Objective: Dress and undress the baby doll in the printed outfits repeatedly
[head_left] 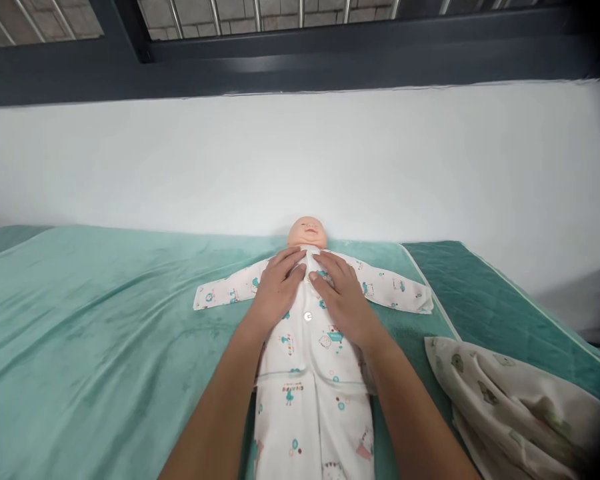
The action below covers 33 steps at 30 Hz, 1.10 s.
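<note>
A baby doll (307,232) lies face up on a teal blanket (105,320), dressed in a white printed romper (310,373) with its sleeves spread out to both sides. My left hand (276,288) rests on the left of the doll's chest, fingers stretched out and lying flat near the collar. My right hand (341,293) lies flat on the right of the chest, fingers pointing toward the middle placket. A round snap button (308,317) shows between my two hands. Neither hand holds anything.
A crumpled cream cloth with small animal prints (510,407) lies at the right on the darker green mat (485,300). A white wall (300,160) rises right behind the doll's head, under a dark window frame (300,60).
</note>
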### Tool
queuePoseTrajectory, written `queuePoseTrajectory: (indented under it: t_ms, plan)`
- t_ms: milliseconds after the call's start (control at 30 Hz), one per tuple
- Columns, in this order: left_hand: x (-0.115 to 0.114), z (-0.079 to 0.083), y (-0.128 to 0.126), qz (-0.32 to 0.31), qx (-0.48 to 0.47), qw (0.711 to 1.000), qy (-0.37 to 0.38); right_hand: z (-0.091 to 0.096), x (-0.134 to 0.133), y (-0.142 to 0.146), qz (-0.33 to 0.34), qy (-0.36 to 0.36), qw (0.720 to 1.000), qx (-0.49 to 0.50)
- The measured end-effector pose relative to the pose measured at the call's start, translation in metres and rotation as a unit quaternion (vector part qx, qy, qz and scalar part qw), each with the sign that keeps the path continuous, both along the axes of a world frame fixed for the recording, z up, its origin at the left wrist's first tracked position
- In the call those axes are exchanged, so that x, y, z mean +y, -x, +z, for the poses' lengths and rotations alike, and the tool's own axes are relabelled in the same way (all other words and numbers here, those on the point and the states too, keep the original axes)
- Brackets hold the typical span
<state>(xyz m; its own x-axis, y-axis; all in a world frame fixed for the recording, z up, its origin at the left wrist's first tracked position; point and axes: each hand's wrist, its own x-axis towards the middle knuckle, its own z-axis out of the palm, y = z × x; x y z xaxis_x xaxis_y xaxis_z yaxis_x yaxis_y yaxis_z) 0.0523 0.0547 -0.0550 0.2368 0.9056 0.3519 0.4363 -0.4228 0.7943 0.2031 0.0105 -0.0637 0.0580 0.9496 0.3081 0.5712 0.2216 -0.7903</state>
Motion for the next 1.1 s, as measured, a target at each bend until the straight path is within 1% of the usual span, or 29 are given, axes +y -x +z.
queuePoseTrajectory:
  t_ms: [133,300,400,533,667,867,1000,1100]
  plan:
    - [-0.002,0.001,-0.001,-0.003,-0.001,1.000,0.005,-0.002,0.001,-0.001,-0.009,0.008,1.000,0.009]
    - [-0.003,0.002,-0.001,-0.005,0.006,1.000,0.022,-0.005,0.004,0.000,-0.010,-0.009,1.000,0.014]
    - [-0.003,0.002,-0.001,-0.007,0.005,1.000,0.030,-0.006,0.007,0.001,-0.018,-0.015,1.000,0.008]
    - [-0.004,0.003,-0.001,-0.010,0.006,0.999,0.044,-0.005,0.013,0.002,-0.026,-0.004,1.000,-0.007]
    - [-0.004,0.003,-0.001,-0.015,0.006,0.999,0.043,-0.005,0.014,0.002,-0.025,0.007,1.000,-0.010]
    - [-0.005,0.005,-0.002,-0.015,0.006,0.999,0.042,-0.006,0.011,0.000,-0.007,-0.025,0.999,-0.027]
    - [-0.004,0.004,-0.002,-0.011,-0.002,0.999,0.041,-0.001,0.007,0.001,-0.018,-0.013,1.000,-0.010]
    - [-0.002,0.001,-0.003,-0.002,0.009,1.000,0.028,0.002,0.006,0.001,-0.015,-0.004,1.000,0.001]
